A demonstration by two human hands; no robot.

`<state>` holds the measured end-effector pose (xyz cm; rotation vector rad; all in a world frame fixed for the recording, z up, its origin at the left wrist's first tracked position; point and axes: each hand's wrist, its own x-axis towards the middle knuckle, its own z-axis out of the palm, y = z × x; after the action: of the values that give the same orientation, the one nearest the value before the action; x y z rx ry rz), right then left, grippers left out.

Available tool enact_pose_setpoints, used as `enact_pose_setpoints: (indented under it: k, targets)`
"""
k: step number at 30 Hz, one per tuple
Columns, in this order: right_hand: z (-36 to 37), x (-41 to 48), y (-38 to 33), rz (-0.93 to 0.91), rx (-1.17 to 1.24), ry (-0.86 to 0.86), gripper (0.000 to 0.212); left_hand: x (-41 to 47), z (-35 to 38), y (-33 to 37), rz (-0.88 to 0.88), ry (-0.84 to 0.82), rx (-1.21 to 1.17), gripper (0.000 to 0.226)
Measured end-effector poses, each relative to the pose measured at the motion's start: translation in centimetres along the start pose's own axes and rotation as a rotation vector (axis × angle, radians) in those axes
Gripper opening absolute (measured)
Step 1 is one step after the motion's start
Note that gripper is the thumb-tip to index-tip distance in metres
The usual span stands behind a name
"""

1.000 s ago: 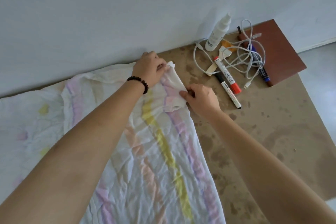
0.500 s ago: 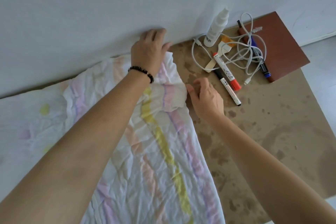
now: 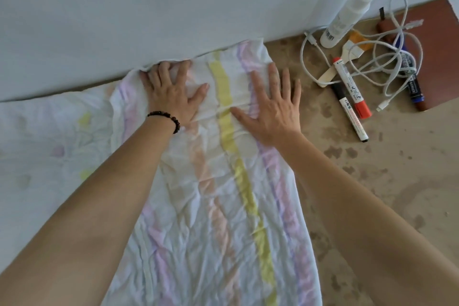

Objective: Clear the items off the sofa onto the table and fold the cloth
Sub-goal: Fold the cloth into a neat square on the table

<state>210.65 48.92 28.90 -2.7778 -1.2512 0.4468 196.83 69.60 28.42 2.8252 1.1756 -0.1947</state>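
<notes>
Left hand (image 3: 171, 92) & right hand (image 3: 270, 104) lay flat, fingers spread, pressing the cloth (image 3: 223, 206) at centre frame on the table (image 3: 397, 169). Risk, I reckoned: top edge bunched vs the wall (image 3: 149, 7) upper left, so fold could've set crooked w/ creases.

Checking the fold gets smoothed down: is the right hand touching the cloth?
Touching. The head view shows the right hand lying with palm and thumb flat on the cloth, fingers spread.

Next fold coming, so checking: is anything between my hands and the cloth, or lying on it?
Nothing visible. The left hand and right hand press flat directly on the pastel-striped white cloth. The red-capped white marker and tangled white cable lie right of it on the stained brown table, apart.
</notes>
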Motion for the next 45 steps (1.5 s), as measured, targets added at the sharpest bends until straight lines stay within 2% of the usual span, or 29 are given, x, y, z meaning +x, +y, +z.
enact_pose_setpoints:
  k: [2, 4, 6, 8, 9, 11, 13, 16, 22, 27, 33, 35, 37, 39, 41, 45]
  targets:
    - [0.0, -0.7, -0.1, -0.015, 0.029, 0.020, 0.092, -0.3, -0.4, 0.0, 0.007, -0.085, -0.053, 0.074]
    - [-0.5, -2.2, 0.0, -0.031, 0.064, 0.111, 0.084, -1.9, -1.3, 0.0, -0.001, -0.113, -0.162, 0.072]
    - [-1.4, -5.5, -0.5, -0.062, 0.103, 0.252, 0.076, -5.9, -2.3, 0.3, -0.015, 0.020, -0.239, 0.069]
    - [-1.5, -10.4, -1.8, -0.175, 0.145, 0.317, 0.072, -12.6, -2.5, 0.9, -0.025, 0.174, -0.280, 0.068]
    - [-0.9, -13.1, -2.3, -0.240, 0.138, 0.286, 0.071, -16.5, -2.1, 1.1, -0.031, 0.180, -0.286, 0.070]
    - [1.4, -18.4, -2.0, -0.319, 0.061, 0.130, 0.075, -24.7, -0.5, 1.1, -0.039, 0.072, -0.231, 0.075]
    - [3.8, -22.6, -0.7, -0.306, -0.028, 0.007, 0.080, -31.4, 1.5, 0.8, -0.031, -0.073, -0.138, 0.080]
    - [5.3, -26.0, 0.4, -0.260, -0.068, -0.037, 0.084, -37.4, 3.9, 0.3, 0.007, -0.187, -0.074, 0.084]
    - [5.9, -28.9, 0.2, -0.251, -0.060, -0.012, 0.089, -38.7, 4.1, 0.4, -0.031, -0.152, -0.116, 0.082]
    - [7.1, -32.4, 1.5, -0.252, -0.113, -0.057, 0.088, -40.5, 4.9, 0.8, -0.084, -0.128, -0.109, 0.084]
    - [6.7, -32.7, 1.6, -0.256, -0.143, -0.101, 0.087, -41.6, 4.9, 1.0, -0.114, -0.178, -0.112, 0.078]
    - [6.6, -33.2, 1.5, -0.247, -0.128, -0.060, 0.085, -42.9, 4.5, 1.1, -0.215, -0.138, -0.139, 0.075]
    - [6.4, -34.1, 0.9, -0.304, -0.110, 0.014, 0.082, -44.4, 3.7, 1.3, -0.401, -0.047, -0.212, 0.076]
    - [6.7, -35.1, 0.1, -0.446, -0.084, 0.077, 0.080, -46.2, 3.5, 1.2, -0.501, 0.004, -0.261, 0.081]
    - [7.9, -36.6, -0.2, -0.563, -0.081, 0.088, 0.082, -48.8, 4.3, 1.1, -0.512, -0.042, -0.232, 0.091]
    - [10.2, -38.9, 1.3, -0.505, -0.075, 0.068, 0.093, -51.9, 6.1, 0.9, -0.588, -0.139, -0.248, 0.115]
